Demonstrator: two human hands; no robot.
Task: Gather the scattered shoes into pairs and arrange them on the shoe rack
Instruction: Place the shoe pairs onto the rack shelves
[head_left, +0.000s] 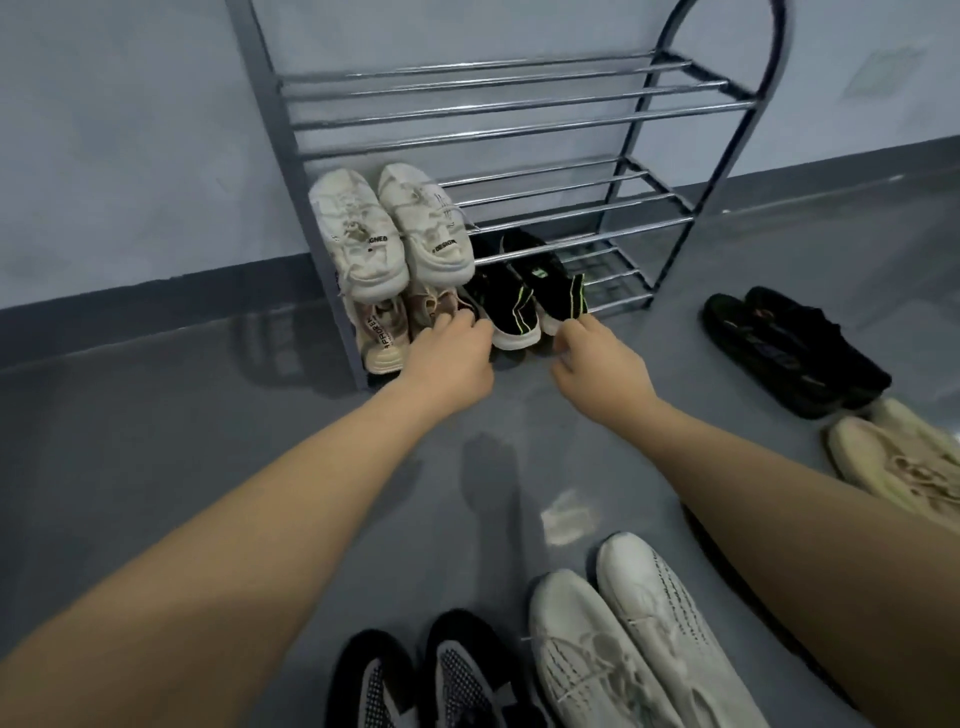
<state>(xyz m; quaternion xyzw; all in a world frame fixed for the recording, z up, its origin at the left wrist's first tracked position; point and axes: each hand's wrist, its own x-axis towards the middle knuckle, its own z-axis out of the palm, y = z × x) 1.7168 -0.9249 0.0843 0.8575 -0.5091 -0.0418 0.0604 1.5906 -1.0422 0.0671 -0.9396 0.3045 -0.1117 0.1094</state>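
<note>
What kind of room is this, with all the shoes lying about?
Probably a home entryway or hall corner, though little of it shows. A metal shoe rack stands against a plain wall, and pairs of sneakers wait on a smooth grey floor.

My left fingertips: hidden behind the pink shoe on the rack. Black-white pair, white pair: heels cut off below. Beige shoes, right of rack: cut off, blurred.

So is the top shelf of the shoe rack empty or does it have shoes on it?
Empty. The top shelf shows only bare chrome bars; the white sneakers sit one shelf lower, at its left end.
</note>
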